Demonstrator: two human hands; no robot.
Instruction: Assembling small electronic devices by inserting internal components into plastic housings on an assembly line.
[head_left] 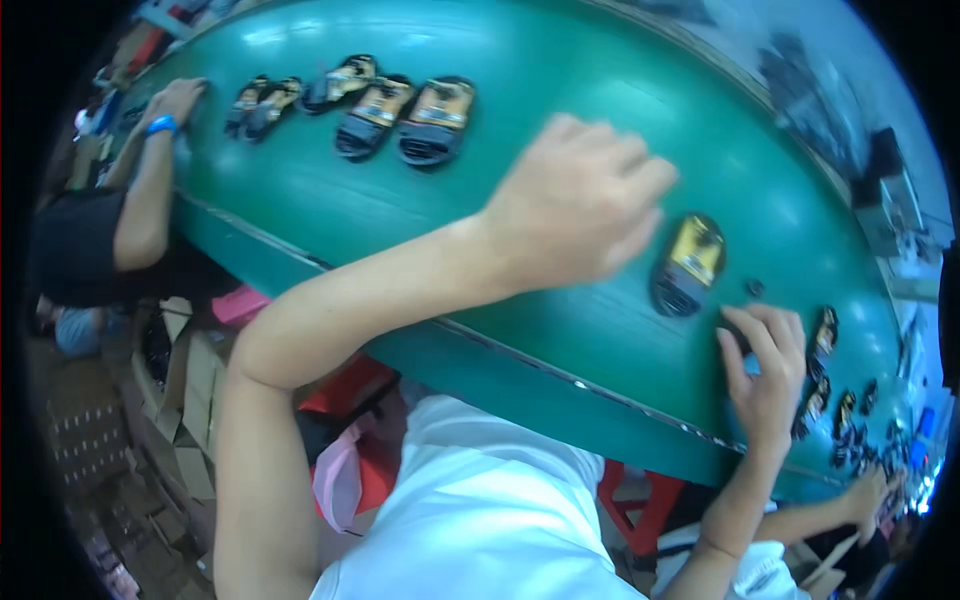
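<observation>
Over the middle of the green table, my left hand [580, 205] hangs with its fingers curled in, slightly blurred; its palm side is hidden, so anything inside does not show. Just right of it lies a coiled black cable [690, 265] with a yellow and black card on it. My right hand [768, 365] rests low by the table's near edge, right of that coil. Its thumb and index finger stand apart in a curve, with a dark patch between them that I cannot make out. Beyond its fingers sits a small black piece [754, 288].
Several carded black coils [437, 120] lie in a row at the far left. More small carded packs [825, 340] are scattered at the right. Another person's hand [180, 100] rests on the table's left end; another person's forearm [835, 515] reaches in at lower right. Cardboard boxes [195, 400] stand lower left.
</observation>
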